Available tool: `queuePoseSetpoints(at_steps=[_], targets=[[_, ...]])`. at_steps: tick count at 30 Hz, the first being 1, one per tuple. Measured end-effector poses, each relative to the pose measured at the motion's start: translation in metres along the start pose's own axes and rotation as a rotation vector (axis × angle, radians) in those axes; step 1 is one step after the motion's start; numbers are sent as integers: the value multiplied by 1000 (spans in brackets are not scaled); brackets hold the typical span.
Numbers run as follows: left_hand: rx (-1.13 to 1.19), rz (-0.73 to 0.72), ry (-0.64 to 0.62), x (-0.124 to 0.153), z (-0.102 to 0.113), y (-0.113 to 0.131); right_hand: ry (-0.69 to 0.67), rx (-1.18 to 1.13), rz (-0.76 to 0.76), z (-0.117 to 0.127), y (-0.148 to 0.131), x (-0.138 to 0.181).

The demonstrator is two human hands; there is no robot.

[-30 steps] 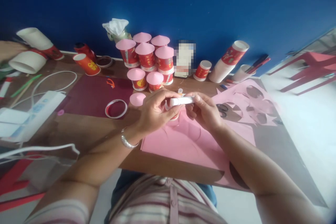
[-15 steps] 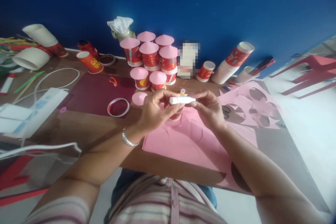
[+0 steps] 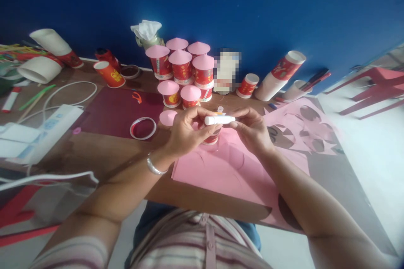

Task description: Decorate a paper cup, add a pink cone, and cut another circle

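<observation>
My left hand (image 3: pixel 185 131) is closed around the wide end of a small white tube (image 3: pixel 216 120), held level above the table. Its narrow tip is pinched between the thumb and fingers of my right hand (image 3: pixel 255 132). Just below and behind the tube stands a red paper cup (image 3: pixel 213 138), partly covered by my fingers. Under it lie sheets of pink paper (image 3: pixel 202 172) with curved outlines. A pink paper cone (image 3: pixel 167 117) sits beside my left fingers. Behind are several red cups (image 3: pixel 181 71) topped with pink cones.
Left of my hands are a roll of tape (image 3: pixel 143 128), a dark red sheet (image 3: pixel 110 113) and a white power strip (image 3: pixel 47 134) with cables. Cut pink scraps (image 3: pixel 296 113), stacked cups (image 3: pixel 279 75) and a pen cup (image 3: pixel 296 90) stand to the right.
Both hands keep their hold on the white tube, almost unmoved. The whole view has shifted very slightly.
</observation>
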State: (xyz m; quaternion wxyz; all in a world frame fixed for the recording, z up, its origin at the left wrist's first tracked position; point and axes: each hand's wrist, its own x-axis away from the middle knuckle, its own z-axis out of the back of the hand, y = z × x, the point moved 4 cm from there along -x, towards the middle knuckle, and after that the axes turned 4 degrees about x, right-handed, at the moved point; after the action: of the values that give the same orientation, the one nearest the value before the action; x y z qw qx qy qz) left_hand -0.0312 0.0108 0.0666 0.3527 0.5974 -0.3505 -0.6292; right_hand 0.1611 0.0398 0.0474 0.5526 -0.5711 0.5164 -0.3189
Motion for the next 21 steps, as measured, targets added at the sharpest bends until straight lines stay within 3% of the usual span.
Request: queuePoseSetpoints(at_steps=[7,15,21], targets=[[-86,-15,-31,1,2,2,-103,-69,-163,-2,6,2],[-25,11,-30,3,1,0,-47,-61,-16,2,2,0],[-56,-14,-59,4,1,2,-152,-131,-118,-1,2,1]])
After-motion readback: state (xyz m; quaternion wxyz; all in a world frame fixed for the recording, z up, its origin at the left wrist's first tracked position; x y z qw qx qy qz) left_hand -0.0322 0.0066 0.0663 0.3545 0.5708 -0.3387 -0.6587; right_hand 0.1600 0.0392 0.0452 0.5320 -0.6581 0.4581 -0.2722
